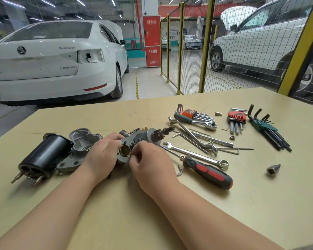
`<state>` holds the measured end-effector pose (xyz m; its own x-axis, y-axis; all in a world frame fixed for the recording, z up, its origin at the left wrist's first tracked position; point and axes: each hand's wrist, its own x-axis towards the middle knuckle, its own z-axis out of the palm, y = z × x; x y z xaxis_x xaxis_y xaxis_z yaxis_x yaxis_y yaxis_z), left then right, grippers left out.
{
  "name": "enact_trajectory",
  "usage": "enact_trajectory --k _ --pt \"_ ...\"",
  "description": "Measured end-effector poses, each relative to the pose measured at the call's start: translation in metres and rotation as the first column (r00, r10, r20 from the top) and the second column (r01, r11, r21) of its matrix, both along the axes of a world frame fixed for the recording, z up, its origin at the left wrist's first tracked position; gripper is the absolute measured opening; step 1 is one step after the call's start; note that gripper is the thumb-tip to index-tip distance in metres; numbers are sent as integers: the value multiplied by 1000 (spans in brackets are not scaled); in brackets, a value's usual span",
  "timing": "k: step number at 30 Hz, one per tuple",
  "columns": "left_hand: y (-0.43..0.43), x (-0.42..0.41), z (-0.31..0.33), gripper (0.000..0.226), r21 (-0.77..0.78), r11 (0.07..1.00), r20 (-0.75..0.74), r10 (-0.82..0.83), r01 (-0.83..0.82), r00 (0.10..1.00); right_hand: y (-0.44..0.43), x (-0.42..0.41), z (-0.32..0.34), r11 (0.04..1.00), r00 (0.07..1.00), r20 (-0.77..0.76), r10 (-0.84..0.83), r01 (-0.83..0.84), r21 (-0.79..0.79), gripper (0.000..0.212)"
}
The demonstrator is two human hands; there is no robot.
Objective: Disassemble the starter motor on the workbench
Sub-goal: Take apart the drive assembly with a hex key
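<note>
Garage workshop, pale wooden workbench [170, 204], white cars parked behind yellow mesh fencing: at the bench's centre lies the grey metal starter motor core with its brass-lined bore [125, 150] facing the camera, gear shaft pointing far right. Left hand [103, 156] clasps its left side, apparently steadying it, while right hand [148, 163] pinches at the bore's rim with curled fingertips. Black cylindrical motor casing [43, 156] and grey cast-aluminium nose housing [79, 143] sit already removed at left; red-and-black screwdriver [208, 172] waits right.

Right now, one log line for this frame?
left hand: holds motor part | right hand: same part | black can: off, on bench | screwdriver: idle
</note>
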<state>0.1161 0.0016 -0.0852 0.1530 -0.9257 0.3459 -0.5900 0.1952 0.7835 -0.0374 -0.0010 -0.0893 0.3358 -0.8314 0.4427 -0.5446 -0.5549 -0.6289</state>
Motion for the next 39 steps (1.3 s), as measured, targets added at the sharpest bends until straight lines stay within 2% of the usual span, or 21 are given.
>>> enact_trajectory --k 3,6,9,11,14,17,18,20,23,27,29,35,39 --pt "-2 -2 1 33 14 999 9 32 -32 999 -2 -1 -1 999 999 39 -24 24 21 14" --pt "0 -3 2 35 14 999 16 49 -50 999 -7 -1 -4 991 995 -50 -89 94 98 29" --pt "2 -6 3 36 16 999 19 50 -50 999 -11 -1 -3 991 991 -98 -93 101 86 24" --pt "3 -7 4 36 20 998 18 54 -54 998 -11 -6 0 992 975 -202 -94 110 67 22" --pt "4 -6 2 35 27 997 55 69 -71 996 -14 -26 10 989 920 -367 -134 145 1 21" --pt "5 -5 2 34 40 996 74 81 -84 994 -46 -60 31 945 881 -358 -310 325 -19 21" --pt "4 -5 2 34 42 995 77 85 -89 993 -62 -72 38 918 847 -380 -372 397 -14 21" --pt "3 -5 2 34 52 995 84 84 -89 993 -86 -88 48 869 738 -535 -411 495 15 17" --pt "4 -5 2 34 65 994 88 82 -88 993 -101 -89 44 888 599 -751 -278 459 37 20" --pt "4 -5 1 32 72 993 99 87 -94 991 -103 -76 40 935 516 -788 -336 285 -212 26" --pt "5 -5 1 30 74 992 82 95 -102 992 -103 -71 40 939 507 -791 -342 228 -259 27" --pt "5 -4 0 30 82 992 72 94 -99 993 -107 -63 43 944 488 -809 -329 201 -263 24" --pt "4 -4 1 30 89 991 67 96 -102 993 -111 -56 42 945 451 -858 -248 307 -112 25"
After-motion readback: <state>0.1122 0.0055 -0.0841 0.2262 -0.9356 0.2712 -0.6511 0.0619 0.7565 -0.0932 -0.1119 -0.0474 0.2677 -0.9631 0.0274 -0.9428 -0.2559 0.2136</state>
